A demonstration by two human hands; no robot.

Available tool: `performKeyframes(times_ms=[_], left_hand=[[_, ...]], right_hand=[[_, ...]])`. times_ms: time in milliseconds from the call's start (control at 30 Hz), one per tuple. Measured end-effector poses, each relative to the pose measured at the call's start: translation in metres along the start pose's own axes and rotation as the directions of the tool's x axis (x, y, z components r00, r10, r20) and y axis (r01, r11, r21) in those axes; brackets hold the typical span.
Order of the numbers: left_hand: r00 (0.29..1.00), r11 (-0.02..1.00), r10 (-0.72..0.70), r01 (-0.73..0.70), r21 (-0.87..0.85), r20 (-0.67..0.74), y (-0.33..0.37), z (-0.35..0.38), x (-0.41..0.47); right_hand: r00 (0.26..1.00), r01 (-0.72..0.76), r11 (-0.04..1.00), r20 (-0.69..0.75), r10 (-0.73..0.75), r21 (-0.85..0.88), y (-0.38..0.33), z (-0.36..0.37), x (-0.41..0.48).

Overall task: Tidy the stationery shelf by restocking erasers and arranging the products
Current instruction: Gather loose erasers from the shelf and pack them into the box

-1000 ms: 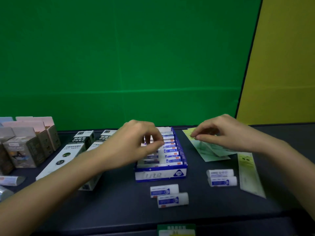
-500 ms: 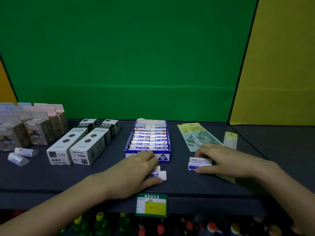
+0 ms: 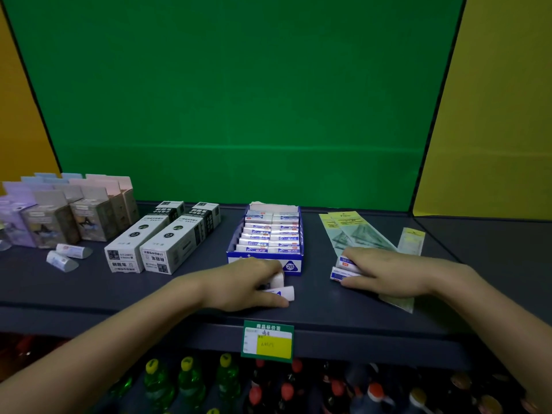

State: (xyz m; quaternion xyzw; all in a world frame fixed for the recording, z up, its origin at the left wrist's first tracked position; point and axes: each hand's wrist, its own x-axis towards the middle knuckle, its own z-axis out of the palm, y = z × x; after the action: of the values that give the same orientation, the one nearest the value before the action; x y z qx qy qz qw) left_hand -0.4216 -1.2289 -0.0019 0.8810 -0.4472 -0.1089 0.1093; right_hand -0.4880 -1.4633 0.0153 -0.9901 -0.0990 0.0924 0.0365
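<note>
Left hand is clasping 2 front erasers on the shelf, just before the blue eraser box; right hand is gripping 2 right erasers just beside that box.

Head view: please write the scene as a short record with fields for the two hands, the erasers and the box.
left hand: holds left pair of erasers, in front of the box
right hand: holds right pair of erasers, low over the shelf
eraser box: open, two columns of erasers inside
white cartons: left of the box
green packets: right of the box
</note>
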Motion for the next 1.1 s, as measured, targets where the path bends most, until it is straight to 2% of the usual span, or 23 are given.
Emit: performKeyframes(times_ms=[167,333,467,600,700,800,933,1100], left_hand=[[0.996,0.99,0.028,-0.039,-0.134,-0.082,-0.007,-0.001,0.0],[0.988,0.988,0.099,-0.111,-0.103,-0.116,-0.01,-0.003,-0.001],[0.986,0.973,0.116,-0.137,-0.186,-0.121,-0.016,-0.009,-0.007],[0.963,0.958,0.113,-0.171,-0.23,-0.245,-0.03,-0.039,-0.01],[0.933,0.957,0.039,-0.139,-0.256,-0.358,-0.043,-0.063,0.0],[0.913,0.968,-0.02,-0.085,-0.238,-0.408,-0.054,-0.076,0.018],[0.898,0.981,-0.047,-0.04,-0.188,-0.438,-0.07,-0.079,0.047],[0.911,0.988,-0.042,-0.025,-0.156,-0.409,-0.086,-0.076,0.073]], right_hand=[[0.998,0.007,0.995,-0.059,-0.001,0.098,0.005,-0.005,-0.003],[0.986,0.049,0.981,-0.166,-0.017,0.188,0.008,-0.01,0.004],[0.97,0.073,0.97,-0.241,-0.016,0.231,0.004,-0.017,0.015],[0.951,0.103,0.954,-0.309,-0.011,0.281,-0.004,-0.025,0.031],[0.939,0.112,0.937,-0.345,0.009,0.331,-0.009,-0.031,0.047],[0.926,0.119,0.923,-0.378,0.03,0.366,-0.015,-0.036,0.063],[0.912,0.097,0.936,-0.406,0.052,0.339,-0.022,-0.04,0.087],[0.899,0.039,0.969,-0.432,0.073,0.244,-0.03,-0.035,0.112]])
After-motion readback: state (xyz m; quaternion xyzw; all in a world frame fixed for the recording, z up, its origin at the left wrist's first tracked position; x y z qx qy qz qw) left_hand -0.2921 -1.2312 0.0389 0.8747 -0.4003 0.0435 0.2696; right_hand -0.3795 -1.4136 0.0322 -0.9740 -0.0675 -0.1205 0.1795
